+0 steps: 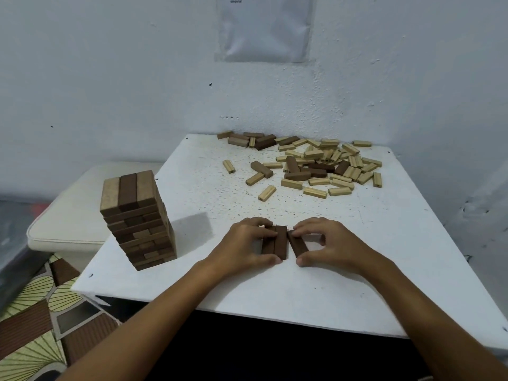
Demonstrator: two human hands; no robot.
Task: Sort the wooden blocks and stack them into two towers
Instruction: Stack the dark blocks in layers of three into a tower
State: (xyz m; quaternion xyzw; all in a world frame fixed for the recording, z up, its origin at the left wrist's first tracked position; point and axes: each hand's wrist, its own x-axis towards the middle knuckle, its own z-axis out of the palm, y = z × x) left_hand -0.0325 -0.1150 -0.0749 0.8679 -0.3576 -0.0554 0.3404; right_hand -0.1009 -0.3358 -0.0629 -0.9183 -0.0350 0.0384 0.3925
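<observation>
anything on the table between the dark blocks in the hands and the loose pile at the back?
Nothing. In the head view, only bare speckled table separates the dark blocks from the loose pile. The nearest pile block, a light one, lies at the pile's front edge.

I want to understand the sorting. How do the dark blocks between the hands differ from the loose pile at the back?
The dark blocks lie side by side in a row; the loose pile is scattered. The row is all dark brown; the pile is mostly pale. The left hand and right hand hold the row; nothing touches the pile. Both rest on the white table.
</observation>
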